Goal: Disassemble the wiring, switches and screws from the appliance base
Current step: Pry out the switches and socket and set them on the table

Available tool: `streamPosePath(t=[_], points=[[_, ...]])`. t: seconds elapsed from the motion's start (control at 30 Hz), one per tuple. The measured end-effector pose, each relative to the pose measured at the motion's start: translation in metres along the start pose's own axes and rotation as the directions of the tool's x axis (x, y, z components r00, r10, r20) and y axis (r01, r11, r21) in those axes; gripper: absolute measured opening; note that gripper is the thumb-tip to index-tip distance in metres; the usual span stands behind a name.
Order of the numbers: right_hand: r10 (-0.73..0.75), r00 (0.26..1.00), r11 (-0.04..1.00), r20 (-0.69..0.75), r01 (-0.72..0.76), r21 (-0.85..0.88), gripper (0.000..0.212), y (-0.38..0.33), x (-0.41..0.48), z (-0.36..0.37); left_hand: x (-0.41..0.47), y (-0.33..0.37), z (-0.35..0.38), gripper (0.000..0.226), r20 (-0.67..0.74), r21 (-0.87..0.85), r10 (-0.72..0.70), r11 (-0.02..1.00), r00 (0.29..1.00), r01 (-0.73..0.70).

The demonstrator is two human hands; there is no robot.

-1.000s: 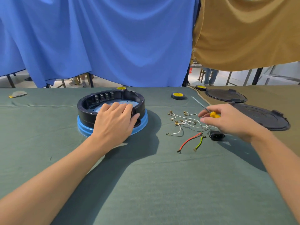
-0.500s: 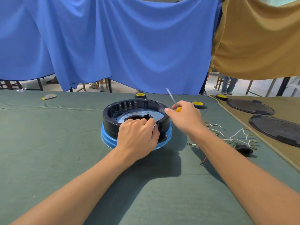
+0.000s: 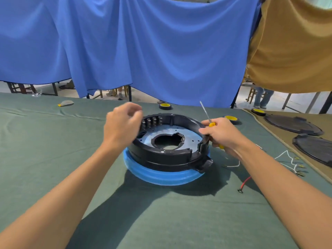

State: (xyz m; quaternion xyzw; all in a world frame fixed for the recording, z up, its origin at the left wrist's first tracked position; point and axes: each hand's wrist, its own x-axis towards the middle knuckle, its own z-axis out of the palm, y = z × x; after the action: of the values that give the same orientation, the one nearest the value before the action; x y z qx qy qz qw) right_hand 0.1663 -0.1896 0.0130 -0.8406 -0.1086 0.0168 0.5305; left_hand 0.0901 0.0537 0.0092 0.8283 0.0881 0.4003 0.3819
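The round appliance base (image 3: 168, 159), black on a blue ring, sits mid-table with a metal plate and central hole showing inside. A row of small switches (image 3: 151, 122) lines its far left inner wall. My left hand (image 3: 122, 126) hovers over the left rim, fingers curled and blurred, with nothing visible in it. My right hand (image 3: 222, 135) rests at the right rim, shut on a yellow-handled screwdriver (image 3: 208, 117) whose shaft points up and away. Loose white wires (image 3: 287, 159) and a red wire (image 3: 245, 183) lie on the cloth to the right.
Green cloth covers the table (image 3: 53, 159). Yellow-topped black caps (image 3: 165, 106) (image 3: 230, 118) lie behind the base. Two black lids (image 3: 294, 125) (image 3: 314, 150) rest on the brown cloth at right. Blue and brown curtains hang behind. A small grey scrap (image 3: 65, 103) lies far left.
My left hand lifted off the near rim and moved up to the left rim. My right hand brought the screwdriver from the wire pile to the base's right rim.
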Motion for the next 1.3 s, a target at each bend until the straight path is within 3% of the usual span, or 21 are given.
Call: streamPosePath(t=[0.13,0.23,0.3,0.4,0.53,0.67,0.77,0.83,0.9,0.97,1.07,1.17,1.3], points=[[-0.041,0.985,0.987,0.167,0.066,-0.148,0.02,-0.012,0.007,-0.006,0.008,-0.031,0.0,0.032,0.156,-0.071,-0.243,0.964,0.958,0.256],[-0.139,0.988,0.86,0.061,0.151,-0.488,0.007,-0.021,0.009,0.004,0.006,-0.041,0.006,0.03,0.262,-0.256,-0.328,0.883,0.908,0.393],[-0.167,0.984,0.72,-0.059,0.081,-0.689,0.022,-0.025,0.0,0.01,0.006,-0.043,0.008,0.025,0.282,-0.322,-0.314,0.859,0.907,0.398],[-0.176,0.976,0.593,-0.126,0.003,-0.805,0.028,-0.028,-0.018,0.009,0.007,-0.046,0.01,0.019,0.277,-0.385,-0.288,0.841,0.917,0.381],[-0.112,0.993,0.617,-0.03,0.046,-0.785,0.032,-0.029,-0.023,0.01,0.004,-0.045,0.011,0.035,0.27,-0.45,-0.349,0.778,0.898,0.438],[-0.118,0.992,0.652,-0.034,0.052,-0.756,0.033,-0.027,-0.006,0.013,-0.005,-0.046,0.008,0.047,0.13,-0.477,-0.372,0.789,0.919,0.387],[-0.133,0.991,0.674,-0.021,0.075,-0.735,0.024,-0.026,0.006,0.013,-0.008,-0.046,0.003,0.041,0.06,-0.457,-0.373,0.814,0.926,0.357],[-0.189,0.982,0.604,-0.002,0.114,-0.789,0.017,-0.03,0.009,0.013,-0.01,-0.049,0.002,0.03,0.043,-0.401,-0.339,0.856,0.94,0.327],[-0.318,0.948,0.51,-0.009,0.163,-0.845,0.027,-0.038,0.0,0.018,-0.012,-0.05,0.003,0.025,0.073,-0.335,-0.282,0.896,0.957,0.29],[-0.419,0.908,0.543,0.015,0.264,-0.797,0.03,-0.048,-0.013,0.029,-0.013,-0.048,0.004,0.035,0.151,-0.311,-0.249,0.906,0.956,0.286],[-0.41,0.902,0.592,0.136,0.376,-0.713,0.041,-0.061,-0.034,0.053,-0.012,-0.045,0.004,0.049,0.227,-0.331,-0.257,0.887,0.939,0.323],[-0.383,0.895,0.601,0.229,0.43,-0.673,0.039,-0.059,-0.042,0.078,-0.009,-0.045,0.004,0.04,0.236,-0.347,-0.275,0.872,0.932,0.345],[-0.512,0.849,0.646,0.133,0.482,-0.592,0.037,-0.047,-0.039,0.083,-0.009,-0.042,0.001,0.034,0.208,-0.35,-0.301,0.865,0.931,0.359]])
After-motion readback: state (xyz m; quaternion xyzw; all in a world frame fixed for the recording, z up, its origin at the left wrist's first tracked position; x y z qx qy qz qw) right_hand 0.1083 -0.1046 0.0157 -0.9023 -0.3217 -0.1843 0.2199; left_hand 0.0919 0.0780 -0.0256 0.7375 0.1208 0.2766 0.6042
